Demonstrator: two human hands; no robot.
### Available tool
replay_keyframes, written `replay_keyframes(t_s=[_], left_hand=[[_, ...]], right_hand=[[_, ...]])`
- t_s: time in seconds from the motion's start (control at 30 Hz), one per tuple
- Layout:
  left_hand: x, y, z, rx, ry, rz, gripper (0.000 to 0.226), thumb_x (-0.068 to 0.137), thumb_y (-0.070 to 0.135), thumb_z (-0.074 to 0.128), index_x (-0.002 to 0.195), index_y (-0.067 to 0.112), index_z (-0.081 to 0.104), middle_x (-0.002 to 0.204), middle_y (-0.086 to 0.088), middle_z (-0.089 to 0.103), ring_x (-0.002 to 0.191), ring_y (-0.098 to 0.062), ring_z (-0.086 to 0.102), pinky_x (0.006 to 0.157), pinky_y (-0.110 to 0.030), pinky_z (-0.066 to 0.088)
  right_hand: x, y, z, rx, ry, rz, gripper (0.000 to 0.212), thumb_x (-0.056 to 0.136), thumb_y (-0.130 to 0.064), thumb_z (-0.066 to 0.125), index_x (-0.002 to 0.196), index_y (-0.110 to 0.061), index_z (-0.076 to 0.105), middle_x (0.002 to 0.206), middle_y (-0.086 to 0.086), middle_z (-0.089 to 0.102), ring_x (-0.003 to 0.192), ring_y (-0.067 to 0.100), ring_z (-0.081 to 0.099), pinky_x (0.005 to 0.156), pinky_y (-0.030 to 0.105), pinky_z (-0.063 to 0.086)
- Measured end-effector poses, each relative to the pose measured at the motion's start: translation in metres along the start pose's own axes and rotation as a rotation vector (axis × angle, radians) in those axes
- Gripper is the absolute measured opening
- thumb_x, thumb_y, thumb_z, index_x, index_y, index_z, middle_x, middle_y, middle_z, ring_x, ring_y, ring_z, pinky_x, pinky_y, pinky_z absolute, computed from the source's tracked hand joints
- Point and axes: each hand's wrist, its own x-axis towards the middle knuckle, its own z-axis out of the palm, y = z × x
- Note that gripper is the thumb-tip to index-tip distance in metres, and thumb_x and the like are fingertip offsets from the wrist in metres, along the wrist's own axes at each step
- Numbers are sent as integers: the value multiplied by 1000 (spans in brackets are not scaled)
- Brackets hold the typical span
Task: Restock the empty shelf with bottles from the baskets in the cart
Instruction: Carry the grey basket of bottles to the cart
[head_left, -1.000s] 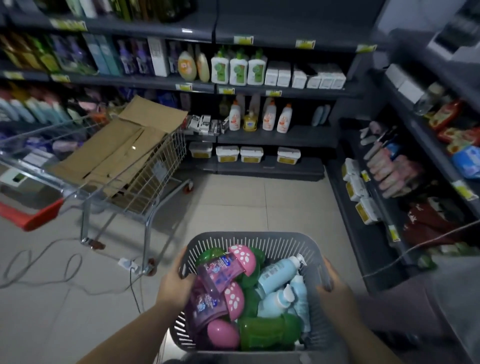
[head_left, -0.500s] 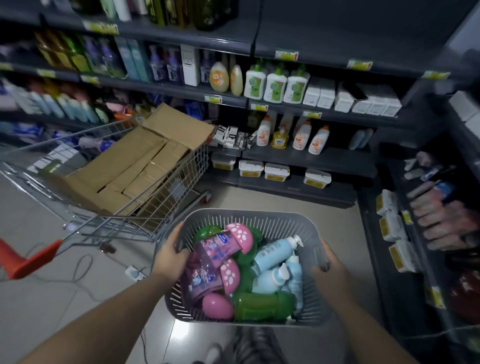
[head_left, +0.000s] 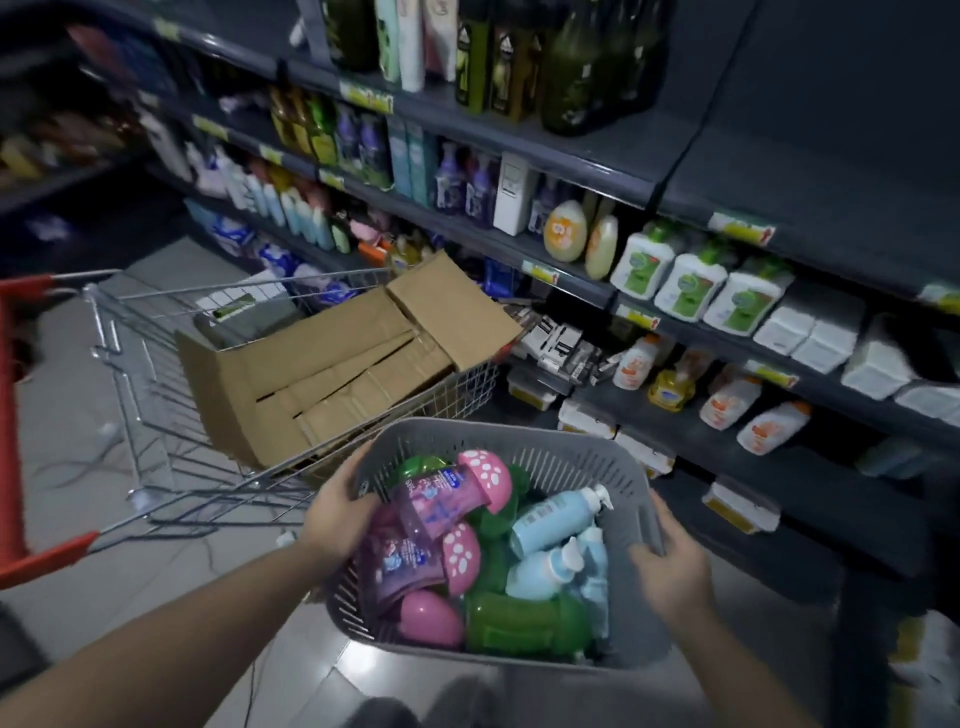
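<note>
We hold the basket (head_left: 519, 444) by its side rims, left hand (head_left: 337, 514) and right hand (head_left: 670, 571) each clamped on an edge, bottles (head_left: 550, 519) heaped between them. Best carried level toward what looks like a bare shelf (head_left: 841, 208) beyond the right hand.

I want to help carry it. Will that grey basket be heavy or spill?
Probably heavy: the basket is piled with bottles, and the left hand and right hand both grip its rim. The bottles lie loose on their sides, so they would likely roll if it tilts.
</note>
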Motion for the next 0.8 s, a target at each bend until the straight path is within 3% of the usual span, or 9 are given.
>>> replay_keyframes(t_s=[0.07,0.1,0.2,0.27,0.43,0.53,0.6,0.7,0.8], left_hand=[[7,22,-1,-55,79,47,65,89,3,58,130,53,50,110,6,70,83,-16,74,70,-43,61],[11,33,-2,-80,110,72,64,88,3,58,130,50,50,112,4,70,83,-14,73,70,-41,61],[19,71,-9,-149,165,70,64,90,-5,50,131,44,46,100,-6,70,62,-16,71,50,-31,55],[33,95,-21,-210,181,58,65,92,-4,48,133,46,45,97,-9,72,59,-22,71,47,-31,54],[76,140,-66,-192,265,100,71,92,-6,45,138,48,42,105,-9,69,51,-16,65,40,-27,47],[101,156,-96,-171,299,97,71,94,-3,45,142,48,36,103,-9,69,47,-12,61,37,-26,43],[115,160,-113,-200,334,95,72,95,-3,44,146,46,32,107,-9,68,44,-9,60,35,-24,41],[133,163,-136,-248,382,76,74,96,-3,43,148,46,27,114,-11,65,44,-9,60,35,-23,42],[148,157,-152,-319,436,65,75,96,-3,41,146,52,28,114,-7,64,51,-14,64,41,-29,47]], right_hand=[[37,-34,-6,19,-61,-58,65,90,-2,66,142,-37,49,110,-12,70,99,41,66,83,56,57],[53,-55,-8,7,-85,-91,64,90,-4,67,140,-41,50,109,-16,70,100,37,67,87,59,54],[85,-107,-15,-53,-127,-191,62,93,-9,64,143,-40,47,107,-17,69,96,29,69,81,49,58],[110,-149,-11,-116,-159,-250,61,94,-8,61,145,-36,46,104,-9,70,94,36,68,71,38,55],[164,-252,22,-201,-191,-392,58,92,-8,61,139,-42,50,101,-8,72,86,37,69,69,47,57],[192,-304,54,-234,-202,-478,61,91,-9,62,138,-46,49,104,-9,70,77,18,67,69,36,55],[211,-332,79,-247,-226,-534,60,91,-12,64,136,-49,50,105,-13,69,76,15,67,76,40,57],[235,-370,120,-279,-275,-579,60,90,-10,64,129,-54,53,96,-15,70,74,11,66,78,45,58],[262,-398,163,-344,-345,-596,60,88,-13,64,132,-52,53,104,-12,71,79,13,68,78,44,60]])
